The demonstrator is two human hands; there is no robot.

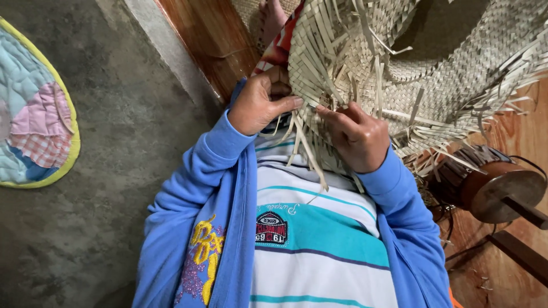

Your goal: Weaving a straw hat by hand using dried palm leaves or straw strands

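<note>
Straw weave: a half-woven palm-strip hat [434, 63] fills the far right, its loose strips hanging toward the chest.
Floor: grey concrete [97, 228] on the left, a patchwork mat [34, 108] at its edge.
Left hand [260, 102]: curled on the hat's near-left rim, thumb pressing the weave.
Right hand [357, 137]: just beside it, fingers pinching loose strips at the rim.

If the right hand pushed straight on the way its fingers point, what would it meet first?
The right hand points up and left into the woven straw hat; its fingertips already touch the loose strips at the brim's edge, so it would meet that weave at once.
</note>
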